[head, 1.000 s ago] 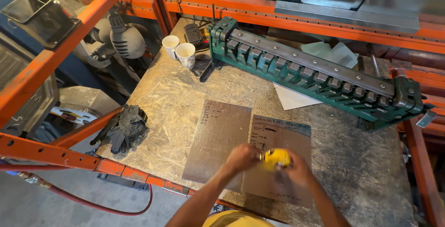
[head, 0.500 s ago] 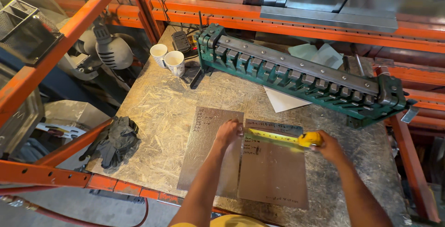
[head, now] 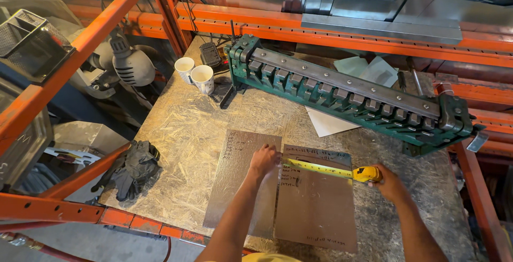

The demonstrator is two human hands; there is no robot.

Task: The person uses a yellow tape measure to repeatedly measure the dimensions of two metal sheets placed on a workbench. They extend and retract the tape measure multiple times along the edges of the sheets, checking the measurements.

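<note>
The right hand (head: pixel 393 184) closes its grip around a yellow tape measure case (head: pixel 367 174), while the left hand (head: pixel 264 160) presses the free end of the yellow tape blade (head: pixel 316 168) flat, fingers bent over it and holding nothing else. The blade runs taut between the 2 hands across the upper part of a brownish rectangular metal sheet (head: pixel 316 208), which lies flat near the front edge of the chipboard tabletop (head: pixel 187 133) and bears handwritten marks. The left hand sits where this sheet meets a second, greyer metal sheet (head: pixel 240 171) lying just beside it on the left.

Behind the sheets, a long green bending brake with a row of steel fingers (head: pixel 347 96) stretches diagonally across the tabletop, a white sheet of paper (head: pixel 328 124) poking out from under it. 2 white paper cups (head: pixel 195 74) stand touching each other at the far left corner, near the brake's end. A pair of black work gloves (head: pixel 131 168) lies crumpled at the left edge. Orange steel racking beams (head: pixel 80 43) frame the scene.
</note>
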